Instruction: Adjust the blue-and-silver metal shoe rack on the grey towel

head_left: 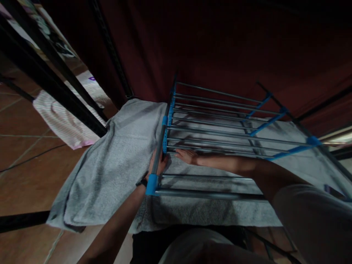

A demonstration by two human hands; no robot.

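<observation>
A rack of grey metal tubes and rods (211, 130) with blue plastic joints stands over a grey fleecy blanket (110, 172). My left hand (161, 165), with a dark band at the wrist, reaches behind the rack's left side tube (158, 154). Its fingers close around the near end of a blue perforated strip (165, 141); the tube partly hides them. To its right, my right hand (188, 157) points left, fingers closed on a thin metal rod (220, 150) close to where that rod meets the strip.
A dark red curtain (220, 47) hangs behind the rack. Black metal posts (55, 77) slant across the left side. Beyond them a striped pinkish cloth (60, 117) hangs above the tiled floor (22, 154), where a thin cable (33, 158) runs. Blue crosspieces (294, 149) join the rack's right end.
</observation>
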